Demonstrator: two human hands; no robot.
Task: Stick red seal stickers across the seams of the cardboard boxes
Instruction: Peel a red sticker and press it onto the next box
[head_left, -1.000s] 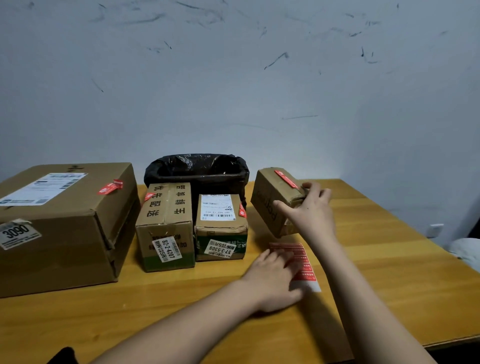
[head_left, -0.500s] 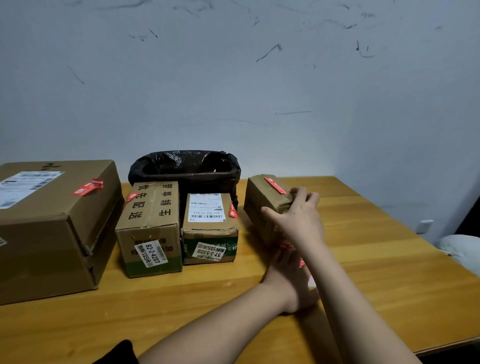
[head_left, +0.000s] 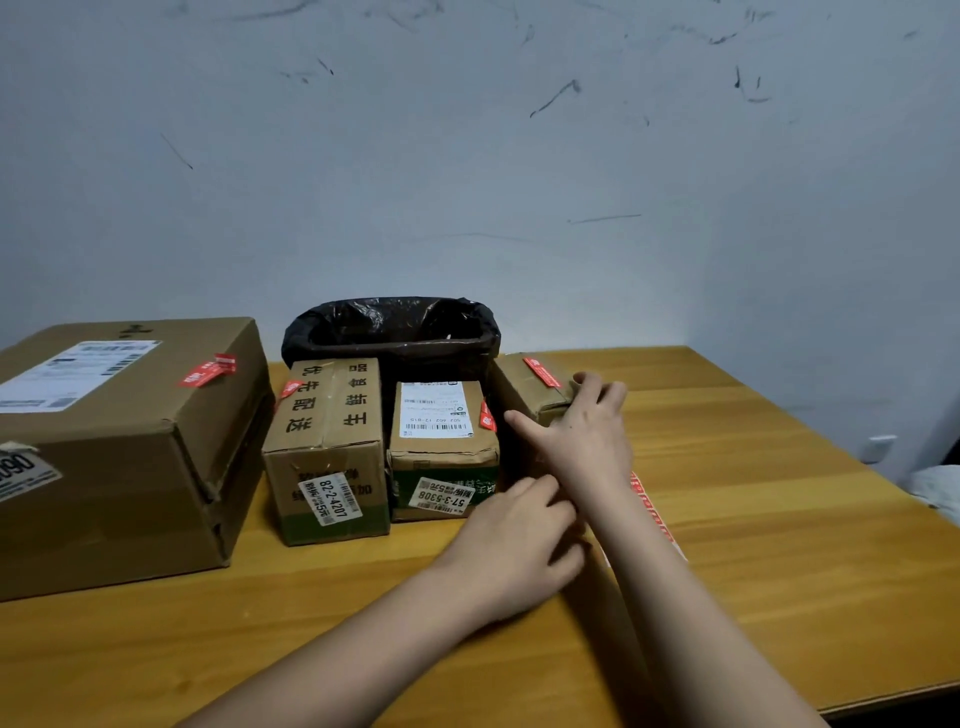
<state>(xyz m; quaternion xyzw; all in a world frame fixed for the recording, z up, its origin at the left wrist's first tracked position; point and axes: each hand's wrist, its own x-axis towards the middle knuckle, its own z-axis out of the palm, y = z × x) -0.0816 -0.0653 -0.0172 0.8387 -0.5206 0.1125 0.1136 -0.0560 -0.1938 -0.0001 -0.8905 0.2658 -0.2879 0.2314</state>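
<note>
1. A scuffed pale wall stands behind the wooden table (head_left: 753, 519), and a bin lined with a black bag (head_left: 392, 332) sits at the back against it.
2. Four cardboard boxes stand in a row on the table: a large box (head_left: 119, 457) at the left, a printed box (head_left: 327, 447), a labelled box (head_left: 441, 447), and a small box (head_left: 530, 389) at the right end, just beside the labelled one. Each carries a red seal on its top edge; the small box's seal (head_left: 541, 371) runs across its upper face.
3. My right hand (head_left: 584, 436) rests on the small box, fingers curled over its far top corner and thumb stretched out across the near side. I judge it light and stiff enough to turn one-handed, held at the corners where cardboard is strongest.
4. My left hand (head_left: 514, 540) lies over the sticker sheet (head_left: 652, 512), most of which is hidden under my forearms. My fingers curl down onto it, but I cannot tell whether they pinch a sticker or only press the sheet.
5. The stickers should be thin, limp and tacky. I would lift one by a corner, keep it from folding on itself, and press it flat across a seam.
</note>
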